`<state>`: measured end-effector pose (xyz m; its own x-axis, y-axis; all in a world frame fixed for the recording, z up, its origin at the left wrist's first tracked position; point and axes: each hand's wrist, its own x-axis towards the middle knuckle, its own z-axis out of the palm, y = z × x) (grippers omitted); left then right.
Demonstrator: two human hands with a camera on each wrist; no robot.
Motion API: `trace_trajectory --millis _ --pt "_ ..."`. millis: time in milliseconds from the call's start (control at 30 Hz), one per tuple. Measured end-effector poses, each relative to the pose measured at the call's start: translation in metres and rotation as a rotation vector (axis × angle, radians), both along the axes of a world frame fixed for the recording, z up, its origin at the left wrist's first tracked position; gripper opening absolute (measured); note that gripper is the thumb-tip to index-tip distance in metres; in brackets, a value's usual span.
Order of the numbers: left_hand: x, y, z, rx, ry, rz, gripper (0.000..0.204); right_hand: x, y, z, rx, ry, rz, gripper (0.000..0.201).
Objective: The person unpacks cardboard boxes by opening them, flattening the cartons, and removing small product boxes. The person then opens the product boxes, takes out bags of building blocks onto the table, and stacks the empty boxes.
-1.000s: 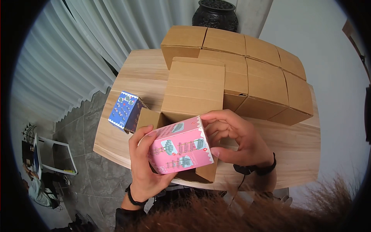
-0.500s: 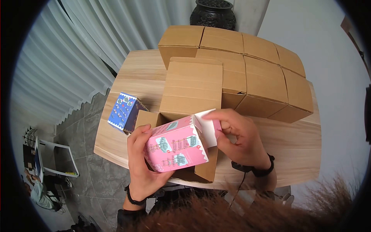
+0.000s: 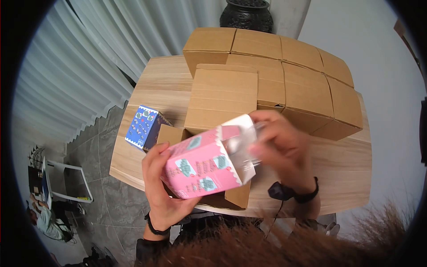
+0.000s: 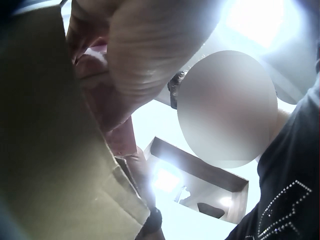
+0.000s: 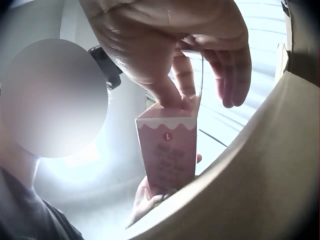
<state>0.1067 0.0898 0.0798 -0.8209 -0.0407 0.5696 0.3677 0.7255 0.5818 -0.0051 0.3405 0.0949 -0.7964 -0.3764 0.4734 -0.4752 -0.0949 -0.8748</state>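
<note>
My left hand [image 3: 158, 189] grips a pink printed box [image 3: 195, 171] from its left side, thumb below and fingers over the top. The box lies tilted above an open brown carton [image 3: 238, 196], its right end open with a white flap [image 3: 242, 120] raised. Clear plastic packaging [image 3: 243, 153] shows in that opening. Blurred by motion, my right hand [image 3: 287, 149] pinches the plastic at the mouth of the box. In the right wrist view, the thumb and fingers of the right hand [image 5: 175, 55] dip into the top of the pink box [image 5: 167, 155].
A blue printed box [image 3: 143, 128] stands on the wooden table [image 3: 342, 178] to the left. Several closed brown cartons [image 3: 307, 89] fill the back and right. The open carton's lid [image 3: 222, 98] leans back toward them. Beyond stands a black carved pot [image 3: 246, 18].
My right hand has pulled the pink box's end flap open, then moved to the clear plastic inside. My left hand keeps its hold, with the open end turned slightly upward.
</note>
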Motion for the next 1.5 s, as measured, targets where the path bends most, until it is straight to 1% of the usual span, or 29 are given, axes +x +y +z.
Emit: trace_trajectory --millis 33,67,100,167,200,267,333,367,400,433,500,533,567,633,667,700,733,767,833,900,967,1000,1033,1100,1133,1200,1300,1433,1500 --pt "0.0 -0.003 -0.001 -0.001 0.003 0.016 0.1 -0.001 0.006 0.005 -0.175 -0.17 0.032 0.009" --pt "0.001 -0.007 -0.004 0.06 0.016 0.054 0.101 -0.002 0.012 0.01 -0.347 -0.342 0.069 0.009" --pt "0.003 -0.012 -0.005 0.118 0.032 0.094 0.102 -0.005 0.018 0.01 -0.348 -0.344 0.094 0.009" --pt "0.007 -0.022 -0.005 0.142 0.056 0.133 0.104 -0.009 0.029 0.008 -0.537 -0.42 0.01 0.008" --pt "0.01 -0.026 -0.004 0.198 0.05 0.164 0.105 -0.013 0.03 0.004 -0.536 -0.425 0.02 0.008" --pt "0.011 -0.024 -0.003 0.319 0.037 0.184 0.109 -0.02 0.035 -0.009 -0.575 -0.443 0.11 0.008" --pt "0.01 -0.021 -0.006 0.333 0.029 0.172 0.11 -0.023 0.029 -0.018 -0.568 -0.482 0.095 0.007" --pt "0.009 -0.021 -0.008 0.333 0.025 0.175 0.11 -0.021 0.019 -0.015 -0.571 -0.524 0.097 0.006" --pt "0.009 -0.021 -0.008 0.357 0.027 0.15 0.111 -0.013 0.01 -0.002 -0.523 -0.569 0.033 0.006" --pt "0.008 -0.023 -0.009 0.363 0.03 0.139 0.111 -0.013 0.013 -0.003 -0.521 -0.561 0.022 0.006" --pt "0.008 -0.029 -0.009 0.411 0.076 0.191 0.112 -0.013 0.015 -0.005 -0.468 -0.565 0.041 0.006" --pt "0.009 -0.033 -0.003 0.468 0.092 0.223 0.108 -0.011 0.013 -0.002 -0.436 -0.549 -0.03 0.007" --pt "0.009 -0.04 0.0 0.459 0.099 0.246 0.108 -0.011 0.014 -0.003 -0.438 -0.554 -0.004 0.007" --pt "0.009 -0.065 0.011 0.545 0.174 0.364 0.101 -0.015 0.02 -0.01 -0.381 -0.462 -0.076 0.008" --pt "0.011 -0.086 0.009 0.447 0.207 0.437 0.092 -0.014 0.018 -0.005 -0.371 -0.468 -0.127 0.009" --pt "0.011 -0.108 0.005 0.427 0.221 0.478 0.092 -0.013 0.016 0.001 -0.359 -0.474 -0.18 0.01" --pt "0.009 -0.131 -0.002 0.471 0.195 0.534 0.088 -0.014 0.017 0.0 -0.363 -0.481 -0.138 0.01" --pt "0.006 -0.153 -0.011 0.52 0.168 0.585 0.084 -0.016 0.02 -0.001 -0.375 -0.464 -0.145 0.011" --pt "-0.006 -0.196 -0.045 0.431 0.09 0.714 0.08 -0.018 0.019 -0.004 -0.386 -0.446 -0.133 0.012" --pt "-0.021 -0.218 -0.074 0.367 0.011 0.812 0.081 -0.017 0.017 -0.006 -0.374 -0.432 -0.159 0.014" --pt "-0.036 -0.242 -0.106 0.282 -0.072 0.812 0.085 -0.016 0.015 -0.005 -0.365 -0.427 -0.153 0.015" --pt "-0.041 -0.257 -0.124 0.229 -0.144 0.765 0.092 -0.015 0.015 -0.005 -0.357 -0.42 -0.157 0.016" --pt "-0.043 -0.254 -0.13 0.202 -0.189 0.776 0.098 -0.015 0.016 -0.005 -0.355 -0.418 -0.15 0.016" --pt "-0.039 -0.253 -0.139 0.009 -0.445 0.855 0.1 -0.014 0.018 -0.006 -0.354 -0.406 -0.149 0.015" --pt "-0.038 -0.253 -0.139 0.013 -0.444 0.859 0.1 -0.014 0.018 -0.006 -0.35 -0.404 -0.144 0.015" --pt "-0.035 -0.253 -0.137 -0.043 -0.39 0.779 0.095 -0.014 0.017 -0.006 -0.377 -0.396 -0.143 0.015" --pt "-0.034 -0.258 -0.131 0.04 -0.397 0.734 0.088 -0.014 0.01 -0.004 -0.386 -0.416 -0.159 0.016" --pt "-0.028 -0.269 -0.132 0.029 -0.371 0.754 0.084 -0.015 0.013 -0.003 -0.352 -0.4 -0.135 0.017" --pt "-0.024 -0.271 -0.135 0.083 -0.334 0.726 0.085 -0.013 0.015 -0.001 -0.37 -0.39 -0.122 0.017"
